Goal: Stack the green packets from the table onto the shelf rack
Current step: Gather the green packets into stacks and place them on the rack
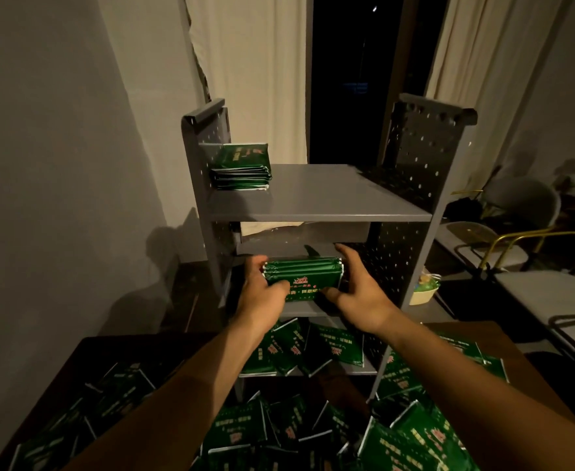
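Both hands hold one bundle of green packets (302,278) at the front of the middle shelf (299,309) of the grey shelf rack (316,195); the left hand (262,294) has its grip clamped on the bundle's left end, thumb across the printed face and fingers curled round the far side; the right hand (357,287) has its grip clamped on the right end, thumb on the face, fingers reaching along the bundle's right edge; the bundle lies flat with its folded edges showing on top, and whether it rests on the middle shelf or hangs just above it cannot be told.

On the rack's top shelf a small stack of green packets (241,168) sits in the left rear corner against the perforated side panel (208,154); on the rack's lowest shelf several loose packets (313,351) lie overlapping; in front of the rack, the dark worktop (75,368) carries a wide scatter of green packets (398,433), spread on both sides of the forearms.

Behind the rack hang pale curtains (255,69) beside a dark window; right of the rack stand chairs with gold-coloured frames (517,243).
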Action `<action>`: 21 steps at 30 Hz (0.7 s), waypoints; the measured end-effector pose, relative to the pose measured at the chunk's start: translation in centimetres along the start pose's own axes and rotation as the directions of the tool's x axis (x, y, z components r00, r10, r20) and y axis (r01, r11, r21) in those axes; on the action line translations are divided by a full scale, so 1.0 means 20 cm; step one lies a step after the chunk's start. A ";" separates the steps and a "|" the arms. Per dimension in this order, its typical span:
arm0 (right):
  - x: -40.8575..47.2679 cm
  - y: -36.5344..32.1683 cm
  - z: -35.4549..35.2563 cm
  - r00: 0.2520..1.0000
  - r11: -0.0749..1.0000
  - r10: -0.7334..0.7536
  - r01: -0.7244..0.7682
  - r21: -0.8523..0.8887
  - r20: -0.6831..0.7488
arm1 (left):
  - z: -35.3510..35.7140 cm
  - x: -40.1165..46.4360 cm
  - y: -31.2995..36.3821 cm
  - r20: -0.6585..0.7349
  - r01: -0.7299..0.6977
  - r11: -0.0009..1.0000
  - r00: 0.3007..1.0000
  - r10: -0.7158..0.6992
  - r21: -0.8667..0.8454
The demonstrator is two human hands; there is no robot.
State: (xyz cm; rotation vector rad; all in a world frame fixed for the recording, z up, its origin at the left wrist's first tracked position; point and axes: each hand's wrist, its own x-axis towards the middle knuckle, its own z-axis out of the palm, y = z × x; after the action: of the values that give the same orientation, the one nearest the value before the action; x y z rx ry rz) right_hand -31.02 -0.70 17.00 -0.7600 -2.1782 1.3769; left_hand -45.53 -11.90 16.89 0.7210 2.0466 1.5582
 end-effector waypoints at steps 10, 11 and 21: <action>0.01 -0.09 -0.05 0.973 0.861 -0.206 0.231 -0.453 0.105 | 0.02 -0.01 0.05 0.022 -0.042 0.990 0.999 0.040 0.133; 0.00 -0.12 -0.07 0.976 0.859 -0.183 0.218 -0.463 0.121 | 0.02 -0.02 0.05 0.018 -0.067 0.988 0.998 0.065 0.138; 0.12 -0.21 0.07 0.876 0.840 0.479 -0.441 0.315 -0.053 | 0.00 -0.29 -0.02 0.066 -0.526 0.616 0.789 0.611 0.586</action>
State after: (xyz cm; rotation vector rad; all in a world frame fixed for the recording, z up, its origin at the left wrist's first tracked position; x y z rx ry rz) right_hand -34.58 -1.42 20.47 -1.2736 -1.6906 1.7758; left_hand -41.17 -15.76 16.86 1.6900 2.5976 1.2642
